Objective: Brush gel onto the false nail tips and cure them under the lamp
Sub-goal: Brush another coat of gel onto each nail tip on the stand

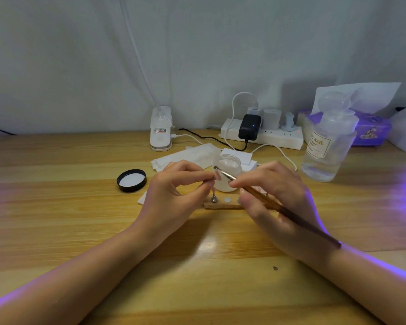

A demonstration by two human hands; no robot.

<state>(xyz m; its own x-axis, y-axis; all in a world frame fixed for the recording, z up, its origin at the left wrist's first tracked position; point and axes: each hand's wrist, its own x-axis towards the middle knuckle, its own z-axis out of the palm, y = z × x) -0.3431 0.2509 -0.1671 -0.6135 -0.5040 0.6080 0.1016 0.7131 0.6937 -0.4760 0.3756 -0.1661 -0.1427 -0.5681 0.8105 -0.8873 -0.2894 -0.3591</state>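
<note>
At frame centre, over the glossy wood-grain worktop (80, 207), the left hand (174, 198) pinches a small pale nail tip (218, 176); the right hand (277, 198) grips a slender wooden brush (291, 213), metal ferrule touching the tip, before a frosted jar (227, 174).

You sat at a home nail-craft corner. Your wooden desk (56, 184) against a plain wall carried a loaded power strip (263, 137), a tissue box (373, 130) and a nail-liquid bottle (326, 146).

Left hand (174, 191): bare, no ring, no glove.
Right hand (277, 198): bare, no ring.
Forearms: bare to the frame edge, no sleeve, watch or bracelet visible.
Light: violet rim along outer edges.
</note>
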